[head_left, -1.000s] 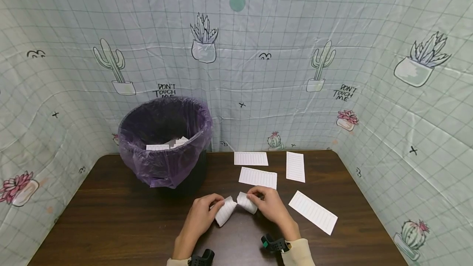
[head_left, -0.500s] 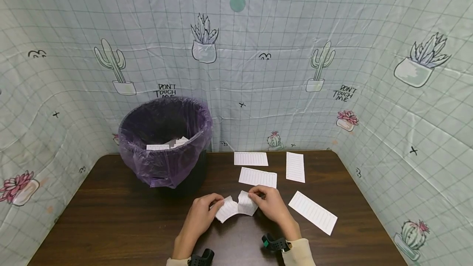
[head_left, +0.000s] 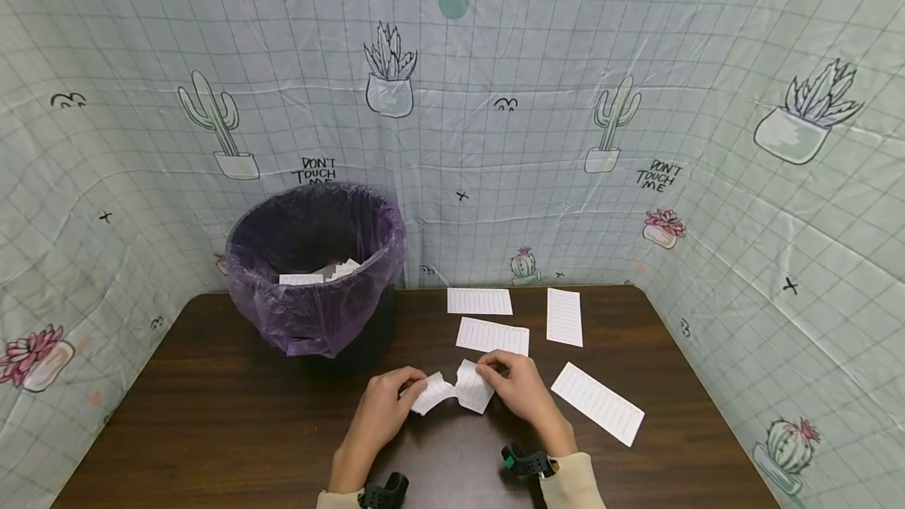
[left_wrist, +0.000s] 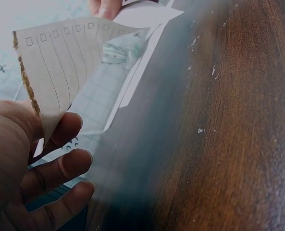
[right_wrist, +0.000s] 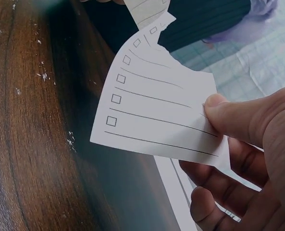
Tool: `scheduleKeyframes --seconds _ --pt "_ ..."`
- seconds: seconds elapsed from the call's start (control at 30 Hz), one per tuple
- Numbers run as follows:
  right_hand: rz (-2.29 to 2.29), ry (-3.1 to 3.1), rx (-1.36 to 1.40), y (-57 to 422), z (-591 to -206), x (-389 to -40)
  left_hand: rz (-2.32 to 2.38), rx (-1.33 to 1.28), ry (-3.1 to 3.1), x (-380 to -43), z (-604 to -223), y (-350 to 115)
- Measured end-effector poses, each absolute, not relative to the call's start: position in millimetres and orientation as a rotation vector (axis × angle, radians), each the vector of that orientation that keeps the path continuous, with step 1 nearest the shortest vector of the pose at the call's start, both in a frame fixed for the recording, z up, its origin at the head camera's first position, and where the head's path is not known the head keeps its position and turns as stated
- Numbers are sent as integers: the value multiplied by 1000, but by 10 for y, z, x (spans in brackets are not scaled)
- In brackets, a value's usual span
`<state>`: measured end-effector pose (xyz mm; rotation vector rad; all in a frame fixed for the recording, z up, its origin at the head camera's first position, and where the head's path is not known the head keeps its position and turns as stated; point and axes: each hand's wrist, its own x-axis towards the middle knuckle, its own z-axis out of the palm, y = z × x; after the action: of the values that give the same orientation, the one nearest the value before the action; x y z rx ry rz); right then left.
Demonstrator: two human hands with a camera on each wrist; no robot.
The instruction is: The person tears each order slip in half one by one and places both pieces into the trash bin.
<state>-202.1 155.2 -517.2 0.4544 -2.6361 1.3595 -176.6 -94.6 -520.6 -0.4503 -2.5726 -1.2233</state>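
Between thumb and fingers, my left hand [head_left: 385, 407] pinches the left part of a lined checklist sheet [head_left: 431, 394]. My right hand [head_left: 522, 387] pinches the right part [head_left: 474, 387] the same way. A ragged tear runs between the two parts, from the far edge toward the near one. They meet at a narrow tip near the lower edge; whether they still join there I cannot tell. In the right wrist view the right part [right_wrist: 161, 110] shows lines and checkboxes. The left part [left_wrist: 60, 62] has a rough brownish edge in the left wrist view.
A bin [head_left: 318, 320] with a purple liner stands at the back left, with paper pieces [head_left: 302, 280] inside. Several whole sheets lie on the dark wooden table [head_left: 212, 415], behind and right of my hands, one [head_left: 598, 404] beside the right hand. A patterned cloth [head_left: 459, 140] encloses the table.
The two parts have first flattened out, then spread apart, and the tear between them is wider. My right hand has shifted slightly away from me; the left has hardly moved.
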Motion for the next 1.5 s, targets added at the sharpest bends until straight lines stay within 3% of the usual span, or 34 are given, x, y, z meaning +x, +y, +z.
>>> scheduleKeyframes --seconds 1.5 --pt "1401 -2631 339 1582 -5144 -2033 -1223 -420 -2586 -1759 -5180 -987"
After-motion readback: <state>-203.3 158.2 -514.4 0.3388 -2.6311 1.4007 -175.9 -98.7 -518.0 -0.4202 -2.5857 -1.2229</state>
